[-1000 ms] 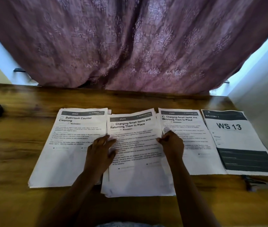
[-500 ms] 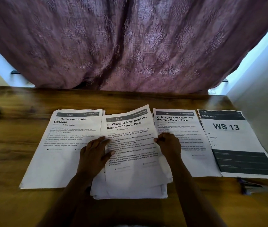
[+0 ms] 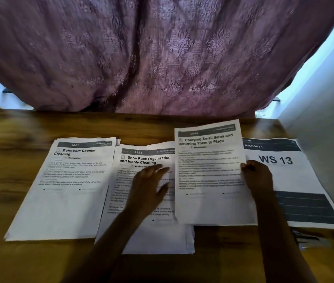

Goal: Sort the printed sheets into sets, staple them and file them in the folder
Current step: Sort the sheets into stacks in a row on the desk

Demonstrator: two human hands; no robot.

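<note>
Right hand point(image 3: 259, 176): pinches white printed "Charging Small Items" sheet point(image 3: 211, 180). Left hand point(image 3: 147, 188): fingers spread flat on white "Shoe Rack" paper stack point(image 3: 147, 237)

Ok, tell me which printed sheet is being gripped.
The Charging Small Items sheet: the right hand grips its right edge. The Bathroom Counter, Shoe Rack and WS 13 sheets lie flat, ungripped.

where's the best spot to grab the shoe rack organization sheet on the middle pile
Likely its near left corner, coming from the person's side. The shoe rack sheet lies flat on its pile; the charging sheet, pinched by the right hand, covers its right edge and the left hand lies over its middle. The near edge is bare, so a thumb could slide under there.
</note>
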